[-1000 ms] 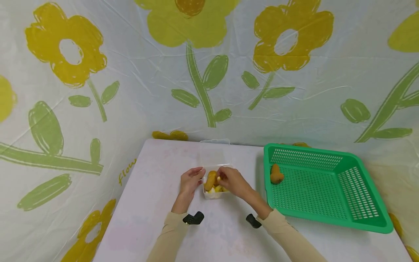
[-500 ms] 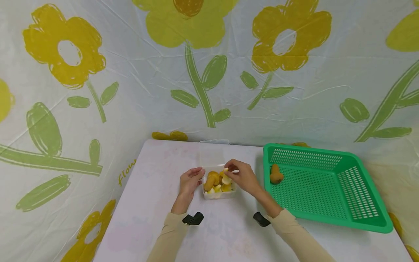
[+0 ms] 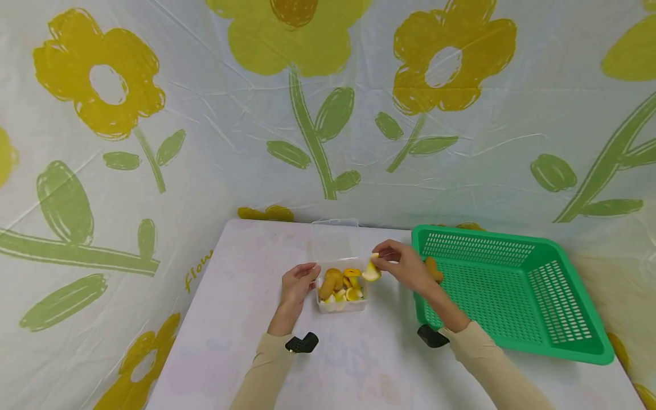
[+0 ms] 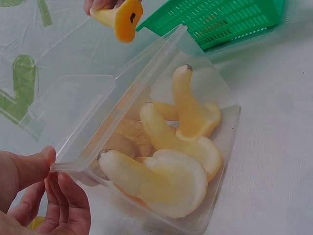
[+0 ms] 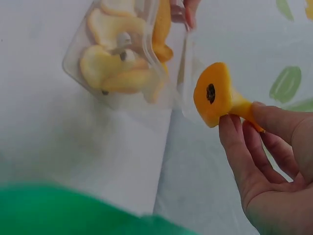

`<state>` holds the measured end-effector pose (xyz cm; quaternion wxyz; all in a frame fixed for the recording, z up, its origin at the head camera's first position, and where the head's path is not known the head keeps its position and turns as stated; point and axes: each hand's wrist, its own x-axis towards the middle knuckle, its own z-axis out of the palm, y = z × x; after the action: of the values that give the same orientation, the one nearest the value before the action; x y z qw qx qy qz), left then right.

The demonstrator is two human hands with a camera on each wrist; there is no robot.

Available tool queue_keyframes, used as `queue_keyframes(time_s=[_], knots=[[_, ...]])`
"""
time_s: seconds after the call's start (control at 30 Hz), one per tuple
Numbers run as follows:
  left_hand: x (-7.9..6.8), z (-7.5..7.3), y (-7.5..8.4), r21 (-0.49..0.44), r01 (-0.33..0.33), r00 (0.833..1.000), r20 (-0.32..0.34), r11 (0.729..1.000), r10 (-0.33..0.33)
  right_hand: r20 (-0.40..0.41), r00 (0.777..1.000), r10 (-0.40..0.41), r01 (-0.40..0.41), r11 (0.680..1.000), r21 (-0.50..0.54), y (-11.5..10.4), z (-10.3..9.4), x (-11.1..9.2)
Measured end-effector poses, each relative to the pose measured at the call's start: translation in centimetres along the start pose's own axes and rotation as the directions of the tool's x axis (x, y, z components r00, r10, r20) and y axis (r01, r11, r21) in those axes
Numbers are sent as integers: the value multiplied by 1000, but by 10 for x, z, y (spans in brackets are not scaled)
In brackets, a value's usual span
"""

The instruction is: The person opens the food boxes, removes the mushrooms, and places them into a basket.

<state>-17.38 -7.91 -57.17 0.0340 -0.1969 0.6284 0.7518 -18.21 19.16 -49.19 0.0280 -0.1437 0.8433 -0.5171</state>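
In the head view, my right hand (image 3: 405,267) pinches a yellow mushroom (image 3: 371,270) by its stalk, between the clear plastic box and the green basket. The right wrist view shows its flared orange cap with a dark spot. My left hand (image 3: 297,286) grips the left rim of the box (image 3: 342,307), thumb on top and fingers below, near the hinge. Inside the box lie several mushrooms (image 4: 178,176), some yellow-white and some brownish. The box lid (image 3: 335,242) stands open at the back.
A green perforated basket (image 3: 512,344) sits on the right of the table (image 3: 266,239). A brown mushroom (image 3: 433,270) lies at its left inner side, partly behind my right hand. Flower-printed sheeting (image 3: 220,114) rises behind the table and at its left.
My right hand has lifted a mushroom out of the box and moved it right, towards the basket. The left hand stays at the box rim.
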Motion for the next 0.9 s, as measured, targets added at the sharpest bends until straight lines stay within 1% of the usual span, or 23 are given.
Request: queue_keyframes(time_s=[0.1, 0.2, 0.33, 0.43, 0.63, 0.8, 0.9], knots=[[0, 0, 0, 5, 2, 1000, -6, 1000, -2, -18, 999, 33, -33, 999, 28, 4, -14, -1], [-1, 1, 1, 14, 3, 1000, -7, 1000, -3, -23, 998, 53, -51, 994, 98, 9, -28, -2], [-1, 1, 1, 17, 3, 1000, -4, 1000, -2, 2, 997, 79, -78, 974, 213, 13, -48, -5], [-1, 1, 1, 8, -2, 1000, -4, 1000, 2, 14, 994, 104, -105, 964, 245, 14, -60, -7], [0, -1, 0, -7, -11, 1000, -5, 1000, 11, 23, 988, 153, -154, 964, 217, 22, -83, -11], [0, 0, 0, -12, -13, 1000, 1, 1000, 13, 42, 984, 172, -177, 964, 198, 35, -104, -17], [-1, 1, 0, -18, -16, 1000, 4, 1000, 16, 49, 979, 199, -204, 964, 172, 44, -114, -21]])
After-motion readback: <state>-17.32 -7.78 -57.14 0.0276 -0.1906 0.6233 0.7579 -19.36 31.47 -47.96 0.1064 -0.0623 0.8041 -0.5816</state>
